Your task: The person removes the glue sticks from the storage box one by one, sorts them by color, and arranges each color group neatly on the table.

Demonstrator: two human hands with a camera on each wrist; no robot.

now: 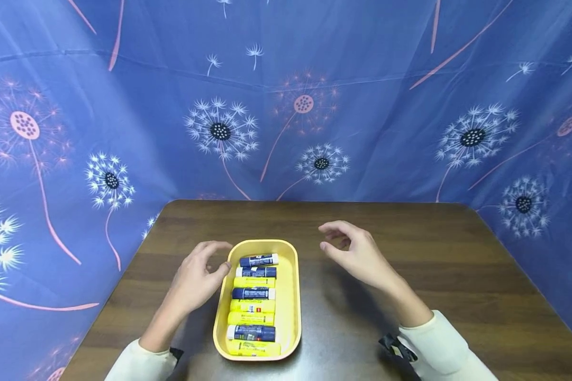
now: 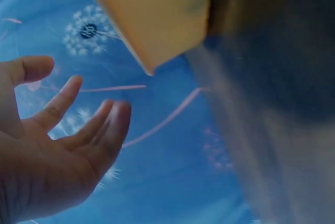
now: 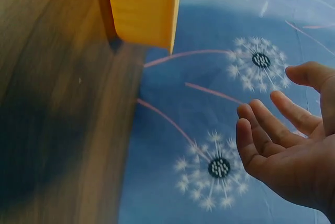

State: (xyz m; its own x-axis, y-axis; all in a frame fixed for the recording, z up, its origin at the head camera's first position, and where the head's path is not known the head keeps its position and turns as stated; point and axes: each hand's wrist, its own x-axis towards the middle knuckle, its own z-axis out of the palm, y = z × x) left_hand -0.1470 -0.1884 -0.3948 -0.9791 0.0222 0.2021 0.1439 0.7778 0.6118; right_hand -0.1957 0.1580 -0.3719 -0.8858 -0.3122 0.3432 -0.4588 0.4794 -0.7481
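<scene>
Glue sticks (image 1: 252,318), four yellow and four blue, lie in a row inside the yellow tray (image 1: 288,307) on the brown table (image 1: 433,254). We have our left hand (image 1: 197,272) just beside the tray's left rim, fingers loose, holding nothing. Our right hand (image 1: 357,254) is right of the tray, well apart from it, loose and empty too.

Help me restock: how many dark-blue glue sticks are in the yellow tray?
4, counting from the far end of the yellow tray: first glue stick, second one, fourth one and seventh one.
</scene>
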